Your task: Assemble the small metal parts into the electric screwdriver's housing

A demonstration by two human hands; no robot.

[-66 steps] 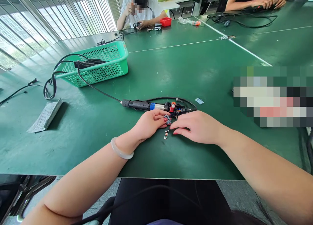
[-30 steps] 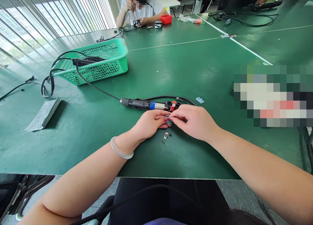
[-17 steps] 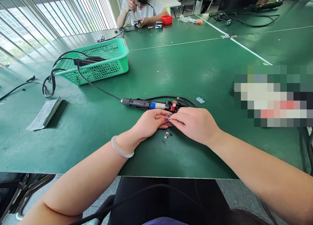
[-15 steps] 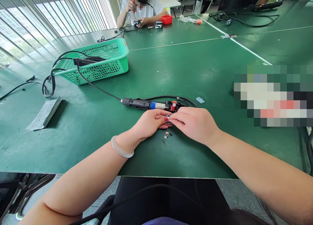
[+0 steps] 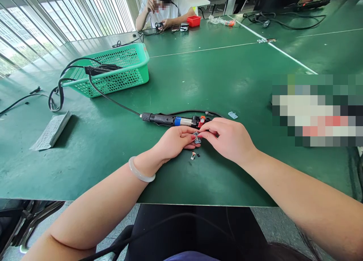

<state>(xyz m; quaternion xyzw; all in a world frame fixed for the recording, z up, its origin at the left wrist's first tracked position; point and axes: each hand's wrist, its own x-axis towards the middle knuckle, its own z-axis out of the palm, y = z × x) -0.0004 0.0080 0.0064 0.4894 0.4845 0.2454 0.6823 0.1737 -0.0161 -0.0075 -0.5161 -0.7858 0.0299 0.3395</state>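
Observation:
Between the thumb and fingers of my left hand [image 5: 177,138] is a small blue-grey flat part [image 5: 197,139] with metallic bits on it. My right hand [image 5: 227,138] has thumb and forefinger pinched at the part's upper right edge; whether something tiny sits between those fingertips is too small to tell. Just beyond both hands lies an electric screwdriver [image 5: 166,120] with a black body, a blue band and a red piece near its tip. Below my fingers, a small white and orange piece [image 5: 193,155] and a tiny black piece [image 5: 198,155] rest on the table.
A green mesh basket [image 5: 121,81] holding black cables stands at the back left of the green table [image 5: 113,170]. A folded paper [image 5: 52,132] lies left. Another blue-grey piece [image 5: 233,115] lies beyond my right hand. Across the table sits a person [image 5: 166,11] beside a red box [image 5: 193,21].
My right hand has shifted slightly up and away from my left fingers, and more of the blue-grey part shows. My left hand stays nearly in place.

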